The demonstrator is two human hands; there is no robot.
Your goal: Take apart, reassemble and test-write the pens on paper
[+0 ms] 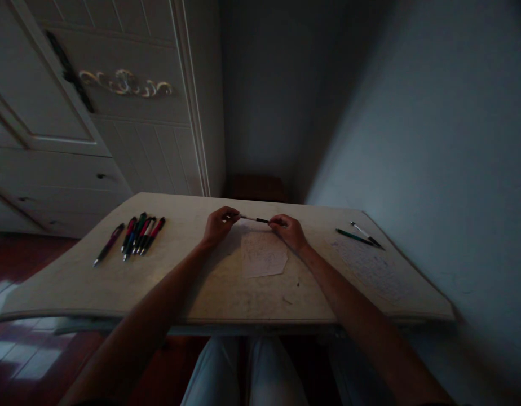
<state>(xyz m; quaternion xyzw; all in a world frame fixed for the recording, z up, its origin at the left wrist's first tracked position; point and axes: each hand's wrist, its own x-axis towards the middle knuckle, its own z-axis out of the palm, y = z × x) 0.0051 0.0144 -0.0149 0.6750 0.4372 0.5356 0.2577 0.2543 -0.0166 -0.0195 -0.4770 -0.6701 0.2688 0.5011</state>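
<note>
Head view: hands [219,225] [289,228] pinch a slim, straight pen [254,219].

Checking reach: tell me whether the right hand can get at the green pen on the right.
Likely yes: nothing visible blocks the right hand from the green pen, though it pinches a dark-and-white pen.

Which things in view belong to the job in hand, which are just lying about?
Job in hand:
- slim white-and-black pen, between left hand and right hand
- pale, written-on paper sheet near the hands, probably

Lying about, apparently:
- cluster of multicoloured pens, left
- dark purplish pen beside it
- dark green pen, right
- whitish, scribbled paper, right
</note>
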